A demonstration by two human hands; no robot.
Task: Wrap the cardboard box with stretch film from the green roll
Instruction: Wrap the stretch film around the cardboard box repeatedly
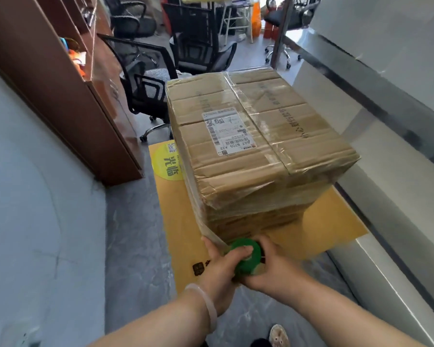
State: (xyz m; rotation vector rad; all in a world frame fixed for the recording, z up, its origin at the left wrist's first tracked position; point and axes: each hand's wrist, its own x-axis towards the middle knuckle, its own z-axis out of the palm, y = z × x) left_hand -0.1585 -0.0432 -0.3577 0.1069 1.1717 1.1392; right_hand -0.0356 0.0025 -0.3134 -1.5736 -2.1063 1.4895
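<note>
A large cardboard box (pixel 256 146) with a white shipping label on top stands on a yellow floor mat (pixel 183 221). Clear stretch film covers its top and sides. The green roll (pixel 246 254) sits low at the box's near bottom corner, with film running from it up the left near edge. My left hand (pixel 221 266) grips the roll from the left, thumb across its green end. From the right, my right hand (pixel 273 266) holds the same roll. A pale bangle is on my left wrist.
A brown wooden cabinet (pixel 68 96) stands to the left of the box. Several black office chairs (pixel 145 86) crowd the floor behind it. A pale wall or counter (pixel 386 121) runs along the right. Grey floor (pixel 130 234) lies on the left; my shoe (pixel 278 334) shows below.
</note>
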